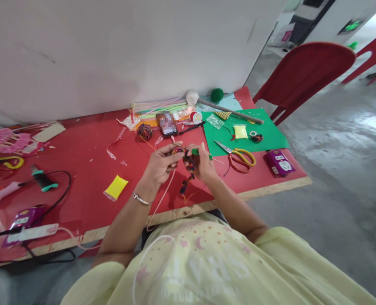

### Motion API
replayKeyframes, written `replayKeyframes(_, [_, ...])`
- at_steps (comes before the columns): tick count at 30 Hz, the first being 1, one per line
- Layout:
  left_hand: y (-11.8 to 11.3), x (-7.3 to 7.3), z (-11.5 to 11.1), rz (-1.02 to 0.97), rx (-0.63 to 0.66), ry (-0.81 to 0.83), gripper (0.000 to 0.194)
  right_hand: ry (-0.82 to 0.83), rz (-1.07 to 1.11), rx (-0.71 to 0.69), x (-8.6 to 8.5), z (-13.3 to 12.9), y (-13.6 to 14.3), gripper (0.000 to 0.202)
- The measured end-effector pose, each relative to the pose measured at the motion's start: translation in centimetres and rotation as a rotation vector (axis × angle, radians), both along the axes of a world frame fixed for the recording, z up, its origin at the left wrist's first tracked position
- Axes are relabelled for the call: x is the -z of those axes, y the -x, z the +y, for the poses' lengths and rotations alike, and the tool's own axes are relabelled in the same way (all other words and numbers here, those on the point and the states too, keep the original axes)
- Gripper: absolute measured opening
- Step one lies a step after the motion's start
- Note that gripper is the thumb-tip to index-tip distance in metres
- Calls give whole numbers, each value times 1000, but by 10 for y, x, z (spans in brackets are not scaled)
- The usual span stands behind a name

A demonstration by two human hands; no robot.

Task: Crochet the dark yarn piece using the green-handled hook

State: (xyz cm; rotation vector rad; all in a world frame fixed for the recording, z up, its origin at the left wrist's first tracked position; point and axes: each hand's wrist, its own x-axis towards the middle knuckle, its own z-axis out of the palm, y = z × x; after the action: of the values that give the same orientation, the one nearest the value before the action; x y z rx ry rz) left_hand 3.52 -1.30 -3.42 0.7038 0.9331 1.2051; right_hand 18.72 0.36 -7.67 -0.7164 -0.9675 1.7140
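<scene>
My left hand (pixel 162 162) pinches a multicoloured crocheted strip (pixel 192 170) of dark, red and orange yarn, and the strip's tail hangs below the fingers. My right hand (pixel 206 164) grips a green-handled crochet hook (pixel 210 156) close against the work, its thin shaft poking out to the right. The hook's working tip is hidden among fingers and yarn. A ball of the same yarn (pixel 145 131) lies beyond my left hand, with an orange strand running toward it. Just behind the hands is a phone (pixel 167 124) with a blurred screen.
On the red tabletop (pixel 86 165) are a yellow packet (pixel 116 187), a glue gun (pixel 4 192) and cables at left. Scissors (pixel 243 161), a green sheet (pixel 267 127), a stick (pixel 232 111) and a purple socket box (pixel 278 163) occupy the right. A red chair (pixel 308 76) stands beyond.
</scene>
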Motion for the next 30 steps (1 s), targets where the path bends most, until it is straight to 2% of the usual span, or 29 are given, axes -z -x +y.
replayKeyframes(3, [4, 1, 0, -8, 27, 14, 40, 139, 78, -69, -1, 7, -2, 59])
replayKeyframes(6, [8, 2, 0, -22, 134, 36, 40, 165, 69, -210, 1, 12, -7, 53])
replayKeyframes(8, [11, 3, 1, -8, 153, 24, 37, 122, 67, -280, 3, 16, -11, 50])
replayKeyframes(12, [16, 0, 1, 109, 77, -29, 32, -24, 11, -311, 0, 24, -20, 47])
replayKeyframes(17, [26, -10, 0, 323, 110, -122, 42, -127, -146, -338, -7, 29, -32, 38])
replayKeyframes(21, [29, -11, -1, 450, 96, -208, 46, -233, -275, -288, -10, 33, -41, 36])
replayKeyframes(25, [24, -4, 1, 552, -41, -279, 41, -408, -398, -223, -17, 33, -46, 33])
replayKeyframes(30, [15, 7, 2, 732, -228, -352, 34, -829, -615, 77, -18, 24, -37, 36])
